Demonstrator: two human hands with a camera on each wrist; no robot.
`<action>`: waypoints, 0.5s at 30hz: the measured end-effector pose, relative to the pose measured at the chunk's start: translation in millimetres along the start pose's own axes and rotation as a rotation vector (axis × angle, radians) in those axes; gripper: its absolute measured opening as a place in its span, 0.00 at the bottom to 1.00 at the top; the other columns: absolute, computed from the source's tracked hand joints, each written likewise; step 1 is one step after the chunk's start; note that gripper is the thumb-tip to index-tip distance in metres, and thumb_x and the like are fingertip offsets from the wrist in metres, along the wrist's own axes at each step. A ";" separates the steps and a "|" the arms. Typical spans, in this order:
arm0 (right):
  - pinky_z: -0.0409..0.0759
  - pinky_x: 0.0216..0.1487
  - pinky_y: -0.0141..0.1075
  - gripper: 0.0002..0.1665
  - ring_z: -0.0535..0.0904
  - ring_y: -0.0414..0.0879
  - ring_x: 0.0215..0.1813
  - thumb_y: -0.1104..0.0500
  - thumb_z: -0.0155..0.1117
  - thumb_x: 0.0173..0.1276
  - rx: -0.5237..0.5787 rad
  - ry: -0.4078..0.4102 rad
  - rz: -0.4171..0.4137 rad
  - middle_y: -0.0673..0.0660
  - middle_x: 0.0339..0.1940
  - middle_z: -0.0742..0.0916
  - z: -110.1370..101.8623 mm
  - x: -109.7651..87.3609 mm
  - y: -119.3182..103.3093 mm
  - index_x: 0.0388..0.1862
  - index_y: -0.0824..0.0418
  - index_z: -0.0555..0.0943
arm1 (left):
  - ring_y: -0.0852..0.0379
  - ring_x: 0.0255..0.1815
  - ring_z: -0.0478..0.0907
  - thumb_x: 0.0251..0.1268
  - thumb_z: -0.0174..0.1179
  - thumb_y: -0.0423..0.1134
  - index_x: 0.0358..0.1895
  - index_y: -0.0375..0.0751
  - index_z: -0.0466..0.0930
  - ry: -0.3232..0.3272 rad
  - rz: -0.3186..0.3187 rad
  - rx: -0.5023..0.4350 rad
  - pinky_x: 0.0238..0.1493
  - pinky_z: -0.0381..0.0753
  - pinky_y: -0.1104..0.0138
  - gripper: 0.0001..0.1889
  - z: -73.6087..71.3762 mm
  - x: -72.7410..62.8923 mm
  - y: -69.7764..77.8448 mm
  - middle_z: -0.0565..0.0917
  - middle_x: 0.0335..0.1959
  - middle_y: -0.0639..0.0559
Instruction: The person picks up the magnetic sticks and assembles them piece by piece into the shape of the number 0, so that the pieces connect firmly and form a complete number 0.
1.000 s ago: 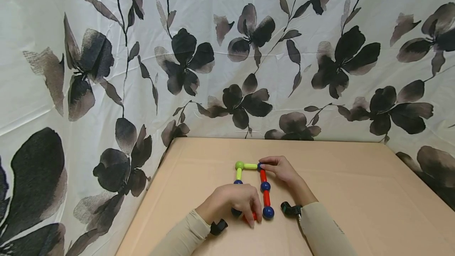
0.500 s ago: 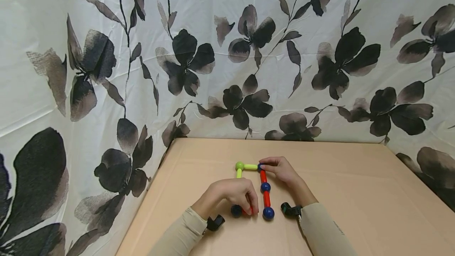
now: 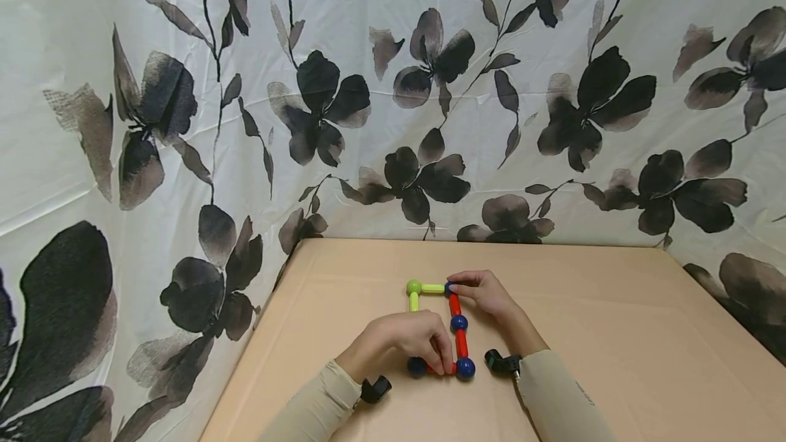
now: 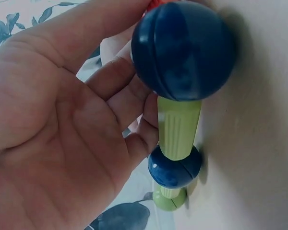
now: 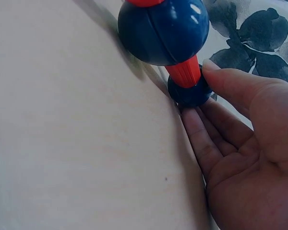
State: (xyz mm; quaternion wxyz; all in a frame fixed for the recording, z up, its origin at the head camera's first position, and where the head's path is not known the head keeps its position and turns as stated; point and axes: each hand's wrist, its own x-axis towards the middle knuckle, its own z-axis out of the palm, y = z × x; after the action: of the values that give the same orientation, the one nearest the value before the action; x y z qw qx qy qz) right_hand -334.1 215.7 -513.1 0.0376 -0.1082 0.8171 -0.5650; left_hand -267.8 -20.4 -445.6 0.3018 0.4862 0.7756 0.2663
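A frame of magnetic rods and balls lies on the table. My left hand (image 3: 420, 340) pinches its front red rod (image 3: 453, 368), which sits between the front left blue ball (image 3: 417, 367) and the front right blue ball (image 3: 465, 369). At the far right corner my right hand (image 3: 488, 292) holds a blue ball (image 5: 189, 93) between thumb and fingers. A red rod (image 5: 184, 72) joins it to the middle blue ball (image 5: 163, 31). The far left corner is a green ball (image 3: 414, 287). My left hand hides part of the left side, whose green rod (image 4: 178, 127) shows in the left wrist view.
The tan table (image 3: 614, 333) extends around the frame. Behind it hangs a white curtain (image 3: 393, 121) with dark flowers. A black wrist camera (image 3: 376, 389) sits below my left wrist, and another camera (image 3: 502, 361) is beside my right wrist.
My left hand first rises slightly, then moves right with the red rod and its blue ball. The gap at the front right ball has closed. My right hand stays put.
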 end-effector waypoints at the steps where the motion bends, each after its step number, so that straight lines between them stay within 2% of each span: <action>1: 0.73 0.71 0.52 0.18 0.83 0.52 0.59 0.59 0.72 0.71 0.003 0.000 0.001 0.56 0.53 0.91 0.1 0.2 0.2 0.57 0.64 0.88 | 0.73 0.35 0.83 0.64 0.73 0.34 0.40 0.43 0.93 0.015 0.000 -0.020 0.44 0.83 0.76 0.04 -1.2 -0.5 -1.3 0.92 0.35 0.58; 3: 0.75 0.69 0.49 0.18 0.83 0.52 0.58 0.59 0.72 0.71 -0.004 -0.002 -0.006 0.57 0.53 0.91 0.4 0.6 1.4 0.57 0.64 0.88 | 0.71 0.35 0.83 0.65 0.72 0.34 0.43 0.42 0.92 0.075 -0.010 -0.045 0.44 0.83 0.75 0.05 -5.4 -2.3 -5.0 0.91 0.36 0.59; 4: 0.75 0.69 0.49 0.17 0.83 0.52 0.58 0.59 0.72 0.71 -0.008 -0.002 -0.011 0.57 0.53 0.91 0.5 1.0 2.2 0.57 0.64 0.88 | 0.70 0.35 0.83 0.66 0.72 0.36 0.43 0.43 0.91 0.126 -0.024 -0.054 0.43 0.83 0.74 0.05 -8.5 -3.7 -7.6 0.90 0.35 0.59; 7: 0.76 0.68 0.49 0.18 0.83 0.53 0.59 0.59 0.72 0.72 -0.004 -0.007 -0.012 0.59 0.54 0.91 0.1 2.4 3.7 0.57 0.64 0.88 | 0.64 0.35 0.80 0.71 0.69 0.41 0.48 0.45 0.89 0.350 -0.089 -0.032 0.39 0.81 0.72 0.08 -19.2 -6.4 -22.4 0.86 0.35 0.58; 9: 0.77 0.68 0.46 0.21 0.83 0.52 0.60 0.57 0.72 0.72 -0.007 -0.025 -0.006 0.60 0.57 0.90 -2.5 2.1 3.5 0.60 0.64 0.86 | 0.60 0.36 0.76 0.73 0.66 0.45 0.52 0.47 0.87 0.494 -0.170 0.008 0.37 0.78 0.69 0.11 -25.8 -8.7 -34.9 0.82 0.36 0.56; 10: 0.78 0.66 0.45 0.23 0.83 0.51 0.59 0.56 0.72 0.71 -0.005 -0.036 -0.001 0.60 0.58 0.90 -4.3 1.5 2.6 0.61 0.64 0.85 | 0.59 0.37 0.75 0.74 0.65 0.47 0.55 0.49 0.86 0.546 -0.212 0.014 0.36 0.76 0.68 0.13 -28.4 -10.2 -40.7 0.81 0.38 0.55; 12: 0.82 0.54 0.38 0.27 0.84 0.51 0.51 0.53 0.74 0.70 -0.006 -0.064 0.013 0.62 0.57 0.89 -9.6 -0.8 0.3 0.65 0.63 0.83 | 0.57 0.38 0.74 0.75 0.64 0.48 0.63 0.47 0.82 0.597 -0.266 0.026 0.36 0.74 0.67 0.18 -32.1 -12.4 -51.8 0.79 0.40 0.52; 15: 0.79 0.35 0.33 0.31 0.81 0.52 0.35 0.52 0.75 0.68 -0.003 -0.113 0.027 0.63 0.58 0.87 -18.7 -4.2 -2.7 0.68 0.60 0.82 | 0.53 0.33 0.79 0.74 0.65 0.47 0.71 0.46 0.75 0.553 -0.304 -0.068 0.31 0.74 0.66 0.26 -34.4 -16.3 -60.5 0.79 0.40 0.48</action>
State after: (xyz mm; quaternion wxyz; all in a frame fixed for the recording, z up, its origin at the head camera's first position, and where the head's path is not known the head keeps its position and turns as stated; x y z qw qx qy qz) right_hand -333.1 232.8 -504.1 0.0910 -0.1291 0.8158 -0.5564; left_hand -323.1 -62.7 -461.7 0.1317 0.2637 0.8827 0.3659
